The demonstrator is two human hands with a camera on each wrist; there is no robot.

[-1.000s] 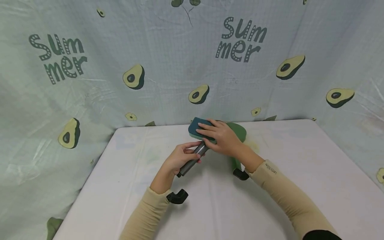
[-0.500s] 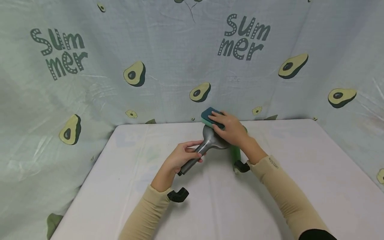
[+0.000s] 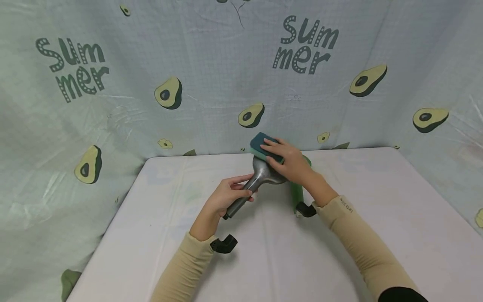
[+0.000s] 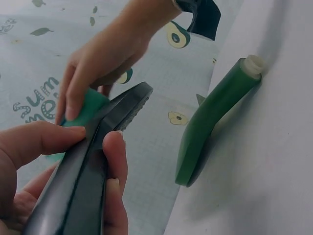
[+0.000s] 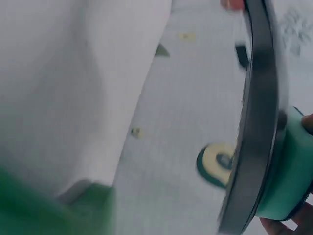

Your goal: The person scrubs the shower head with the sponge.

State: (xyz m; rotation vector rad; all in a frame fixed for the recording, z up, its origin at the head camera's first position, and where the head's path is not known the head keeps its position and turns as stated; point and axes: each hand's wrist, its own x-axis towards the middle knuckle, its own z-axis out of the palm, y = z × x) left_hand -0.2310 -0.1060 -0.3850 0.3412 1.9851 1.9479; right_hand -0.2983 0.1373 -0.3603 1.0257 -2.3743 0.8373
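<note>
Table [image 3: 151,201] white, avocado-print sheet [image 3: 211,84] behind; left hand [image 3: 226,196] grips showerhead [image 3: 263,174], right hand [image 3: 292,164] sponge [image 3: 262,143].

A grey shower head [image 3: 261,175] is held tilted over the counter [image 3: 256,260]; a blue-and-mint sponge [image 3: 263,147] lies against its smooth back.

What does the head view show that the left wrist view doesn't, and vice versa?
Only the head view shows the tan sleeves and the lower handle end of the grey shower head. Only the left wrist view shows its bumpy underside. Both show the left hand, right hand, sponge, shower head, green handled piece and white table.
</note>
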